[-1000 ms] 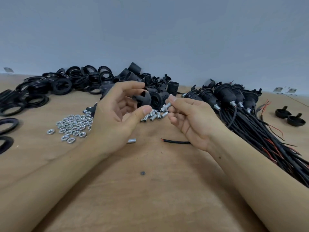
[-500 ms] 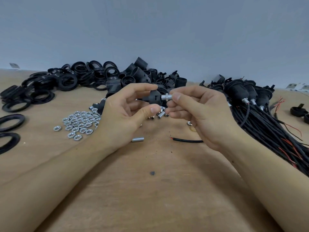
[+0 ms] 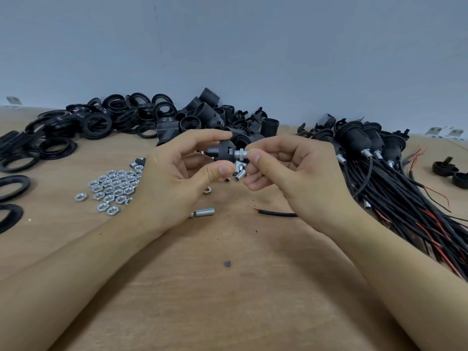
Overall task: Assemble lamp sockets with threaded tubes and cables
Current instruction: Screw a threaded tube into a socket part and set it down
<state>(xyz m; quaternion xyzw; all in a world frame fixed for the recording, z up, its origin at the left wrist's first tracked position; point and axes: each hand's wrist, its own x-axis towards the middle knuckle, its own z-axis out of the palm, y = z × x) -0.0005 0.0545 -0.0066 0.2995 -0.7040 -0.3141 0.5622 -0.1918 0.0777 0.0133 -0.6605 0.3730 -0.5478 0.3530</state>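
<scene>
Two hands [image 3: 177, 178] [image 3: 291, 173] pinching socket cap [image 3: 224, 152], threaded tube [image 3: 239, 154] end hidden by fingertips

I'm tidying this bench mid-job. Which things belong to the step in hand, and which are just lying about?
In hand:
- black plastic socket cap, left hand
- silver threaded metal tube through it, right hand

Lying about:
- silver hex nuts
- black plastic rings
- loose black cable
- wired black sockets

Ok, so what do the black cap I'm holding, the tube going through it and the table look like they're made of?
Black cap: probably moulded plastic, matte black with a soft sheen. Threaded tube: looks like plated steel or similar metal, bright silver with fine ridges, a hex nut on it. Table: seems bare plywood or board, tan with faint grain and scuffs. The left hand holds the cap, the right hand pinches the tube.
</scene>
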